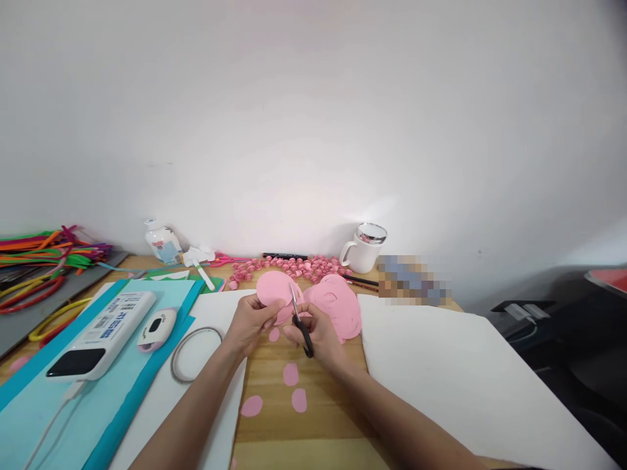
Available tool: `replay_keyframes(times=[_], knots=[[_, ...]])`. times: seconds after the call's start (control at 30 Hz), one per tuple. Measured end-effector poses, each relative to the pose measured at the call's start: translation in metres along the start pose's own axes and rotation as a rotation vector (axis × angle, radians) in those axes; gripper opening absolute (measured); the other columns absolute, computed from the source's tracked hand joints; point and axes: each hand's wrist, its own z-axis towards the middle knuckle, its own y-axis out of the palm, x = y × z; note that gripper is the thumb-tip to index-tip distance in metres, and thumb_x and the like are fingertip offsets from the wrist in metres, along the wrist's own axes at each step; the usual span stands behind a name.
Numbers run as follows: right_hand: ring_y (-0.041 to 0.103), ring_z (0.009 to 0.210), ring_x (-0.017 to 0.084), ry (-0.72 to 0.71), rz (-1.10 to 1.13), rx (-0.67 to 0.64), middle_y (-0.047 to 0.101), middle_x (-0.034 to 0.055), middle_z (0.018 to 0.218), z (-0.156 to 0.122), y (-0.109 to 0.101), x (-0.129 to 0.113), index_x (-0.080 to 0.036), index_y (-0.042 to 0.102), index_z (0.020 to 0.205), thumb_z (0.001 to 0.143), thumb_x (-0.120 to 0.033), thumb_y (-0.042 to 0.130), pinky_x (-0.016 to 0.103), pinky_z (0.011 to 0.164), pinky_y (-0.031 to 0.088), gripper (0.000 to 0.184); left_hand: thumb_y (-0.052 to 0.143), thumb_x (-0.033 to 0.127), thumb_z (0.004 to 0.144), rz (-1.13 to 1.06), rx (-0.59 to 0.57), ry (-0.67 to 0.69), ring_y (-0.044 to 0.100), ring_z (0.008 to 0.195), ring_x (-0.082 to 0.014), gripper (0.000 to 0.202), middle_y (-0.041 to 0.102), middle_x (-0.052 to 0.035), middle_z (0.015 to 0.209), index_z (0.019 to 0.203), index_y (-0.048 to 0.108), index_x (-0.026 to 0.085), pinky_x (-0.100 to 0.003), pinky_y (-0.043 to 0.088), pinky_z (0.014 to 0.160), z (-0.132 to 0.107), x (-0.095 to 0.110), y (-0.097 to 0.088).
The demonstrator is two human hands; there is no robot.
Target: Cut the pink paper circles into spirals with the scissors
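Observation:
A round piece of pink paper (275, 287) is pinched between the thumb and fingers of my left hand (255, 321). My right hand (317, 329) grips black-handled scissors (304, 335), whose blades point up at the paper's right edge. Whether the blades are parted is too fine to tell. Behind my right hand lies a spread pile of pink paper circles (337, 307). On the wood below my hands are several small pink ovals, one of them a loose oval piece (290, 374).
Rolled pink paper curls (294, 266) line the back near a white mug (365, 248). White boards (441, 352) flank the wooden table (304, 431). At left are a white power bank (105, 336), a tape ring (175, 356), a bottle (163, 243) and coloured pipe cleaners (49, 254).

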Motion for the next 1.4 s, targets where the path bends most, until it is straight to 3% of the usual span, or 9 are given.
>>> replay_keyframes(times=[0.2, 0.47, 0.73, 1.0, 1.4], knots=[[0.045, 0.036, 0.008, 0.034, -0.027, -0.007, 0.051, -0.0089, 0.045, 0.0006, -0.0002, -0.0018, -0.020, 0.047, 0.075, 0.055, -0.042, 0.079, 0.017, 0.035, 0.028, 0.044, 0.078, 0.034, 0.058, -0.010, -0.013, 0.026, 0.026, 0.034, -0.0017, 0.037, 0.038, 0.0087, 0.032, 0.048, 0.048, 0.014, -0.019, 0.016, 0.039, 0.0003, 0.0006, -0.0012], [0.046, 0.035, 0.008, 0.040, -0.008, -0.035, 0.051, -0.0091, 0.045, -0.0008, 0.0022, -0.0008, -0.019, 0.046, 0.075, 0.057, -0.043, 0.078, 0.017, 0.035, 0.031, 0.044, 0.071, 0.036, 0.069, -0.100, -0.064, 0.035, 0.035, 0.032, -0.0029, 0.029, 0.051, 0.0056, 0.044, 0.059, 0.053, 0.015, -0.019, 0.022, 0.037, 0.0032, -0.0032, -0.0034], [0.047, 0.038, 0.009, 0.063, -0.026, -0.033, 0.054, -0.0076, 0.050, -0.0026, 0.0048, 0.0022, -0.019, 0.047, 0.077, 0.055, -0.041, 0.080, 0.018, 0.035, 0.031, 0.045, 0.073, 0.034, 0.066, -0.020, -0.041, 0.038, 0.032, 0.032, -0.0026, 0.033, 0.043, 0.0065, 0.034, 0.051, 0.052, 0.014, -0.019, 0.021, 0.038, 0.0009, -0.0033, -0.0014], [0.056, 0.058, 0.014, -0.058, 0.050, 0.018, 0.057, -0.0057, 0.061, -0.0021, 0.0069, -0.0066, -0.023, 0.045, 0.082, 0.050, -0.036, 0.083, 0.026, 0.056, 0.045, 0.051, 0.074, 0.035, 0.062, 0.060, -0.049, 0.014, 0.034, 0.031, -0.0048, 0.033, 0.042, 0.0068, 0.033, 0.048, 0.052, 0.015, -0.019, 0.022, 0.036, -0.0009, -0.0050, 0.0011], [0.057, 0.057, 0.015, -0.099, 0.050, -0.037, 0.056, -0.0049, 0.061, -0.0024, 0.0073, -0.0078, -0.023, 0.042, 0.081, 0.053, -0.044, 0.079, 0.027, 0.055, 0.043, 0.051, 0.076, 0.034, 0.059, 0.025, -0.069, 0.019, 0.035, 0.031, -0.0048, 0.035, 0.044, 0.0061, 0.034, 0.044, 0.051, 0.015, -0.019, 0.025, 0.033, -0.0019, -0.0027, 0.0039]])
